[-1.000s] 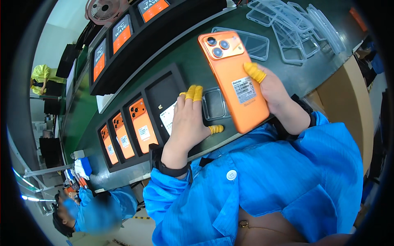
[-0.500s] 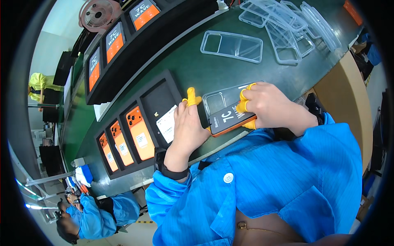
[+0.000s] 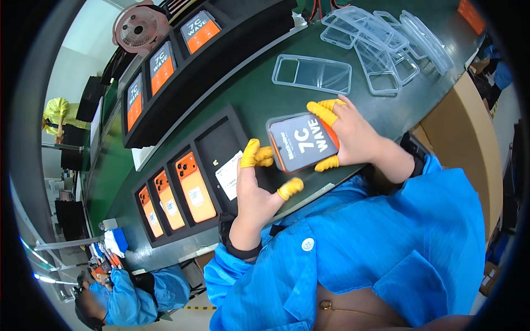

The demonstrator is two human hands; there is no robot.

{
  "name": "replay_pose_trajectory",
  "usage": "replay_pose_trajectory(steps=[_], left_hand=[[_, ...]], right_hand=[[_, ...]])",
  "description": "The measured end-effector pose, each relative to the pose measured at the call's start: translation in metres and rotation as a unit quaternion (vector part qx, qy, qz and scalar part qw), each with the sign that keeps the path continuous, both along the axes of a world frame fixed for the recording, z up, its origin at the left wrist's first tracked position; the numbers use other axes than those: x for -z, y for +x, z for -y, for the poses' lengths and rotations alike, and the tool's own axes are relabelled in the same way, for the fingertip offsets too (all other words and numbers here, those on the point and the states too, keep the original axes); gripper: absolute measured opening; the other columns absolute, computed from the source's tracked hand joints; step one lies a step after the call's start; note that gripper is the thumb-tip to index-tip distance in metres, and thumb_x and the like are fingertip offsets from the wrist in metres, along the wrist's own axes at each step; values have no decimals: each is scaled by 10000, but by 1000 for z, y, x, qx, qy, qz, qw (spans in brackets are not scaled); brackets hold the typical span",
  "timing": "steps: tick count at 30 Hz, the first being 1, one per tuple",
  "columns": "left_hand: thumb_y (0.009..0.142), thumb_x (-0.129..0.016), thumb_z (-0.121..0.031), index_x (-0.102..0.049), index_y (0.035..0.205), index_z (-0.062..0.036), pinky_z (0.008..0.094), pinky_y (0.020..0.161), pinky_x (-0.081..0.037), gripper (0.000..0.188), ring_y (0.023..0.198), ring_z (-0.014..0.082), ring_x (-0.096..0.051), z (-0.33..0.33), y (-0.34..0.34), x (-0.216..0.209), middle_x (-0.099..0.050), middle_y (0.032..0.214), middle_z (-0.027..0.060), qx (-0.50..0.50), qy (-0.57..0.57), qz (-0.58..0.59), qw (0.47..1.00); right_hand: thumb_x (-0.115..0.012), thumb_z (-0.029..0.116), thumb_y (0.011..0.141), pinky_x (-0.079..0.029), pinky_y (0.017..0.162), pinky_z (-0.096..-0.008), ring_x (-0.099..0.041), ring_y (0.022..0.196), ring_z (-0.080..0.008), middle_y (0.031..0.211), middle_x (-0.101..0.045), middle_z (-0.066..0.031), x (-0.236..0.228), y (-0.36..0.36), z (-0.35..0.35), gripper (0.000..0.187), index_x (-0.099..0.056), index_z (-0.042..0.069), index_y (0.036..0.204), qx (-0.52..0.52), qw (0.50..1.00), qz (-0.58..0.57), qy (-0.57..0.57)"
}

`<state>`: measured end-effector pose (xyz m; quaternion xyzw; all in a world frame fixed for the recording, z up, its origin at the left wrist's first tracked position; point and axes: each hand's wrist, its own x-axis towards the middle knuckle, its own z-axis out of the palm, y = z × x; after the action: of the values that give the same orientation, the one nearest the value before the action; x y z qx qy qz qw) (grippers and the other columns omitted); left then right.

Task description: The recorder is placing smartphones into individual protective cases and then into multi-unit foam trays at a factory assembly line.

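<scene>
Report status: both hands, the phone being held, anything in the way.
Right hand gripping orange phone, screen side up. Left hand open, close by. Clear case and case pile lie beyond, away from hands.

Phone (image 3: 301, 144): right end hidden under the right hand (image 3: 358, 135); back faces down, out of sight. Clear case (image 3: 270, 124) shows at the phone's left end; can't tell how fully it wraps the rest. Left hand (image 3: 255, 198): covers part of the white card (image 3: 226, 177); can't tell whether its fingertips touch the phone.

Near black tray (image 3: 238, 122): small print on the phone labels (image 3: 196, 196) too fine to read. Far black tray (image 3: 207, 83): cut off by the top edge. Heaped cases (image 3: 381, 49), far right: overlapping, count uncertain. Co-worker (image 3: 132, 298), near left: face blurred.
</scene>
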<state>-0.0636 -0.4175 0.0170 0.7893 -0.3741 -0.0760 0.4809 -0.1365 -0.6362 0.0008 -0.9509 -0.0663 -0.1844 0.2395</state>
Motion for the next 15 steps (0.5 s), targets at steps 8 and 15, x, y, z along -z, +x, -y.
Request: replay_pose_trajectory(steps=[8,15], left_hand=[[704,-662,-355,-395,1112,41,352,749,-428,628,870,303,-546,2,-18,-19,-540,957,170,4,5,-11,1000],[713,-680,-226,-505,827,23,302,530,-445,325,590,238,-588,0,-16,-28,-576,665,126,-53,62,104,991]], right_hand=[[-752,465,461,-208,965,-489,-436,1004,-318,1072,-440,-169,2,0,-29,932,-388,7,1186,61,989,130,36],[-737,531,449,-267,944,-452,-434,995,-355,1057,-444,-213,-7,0,-29,1003,-354,-1,1208,9,990,35,134]])
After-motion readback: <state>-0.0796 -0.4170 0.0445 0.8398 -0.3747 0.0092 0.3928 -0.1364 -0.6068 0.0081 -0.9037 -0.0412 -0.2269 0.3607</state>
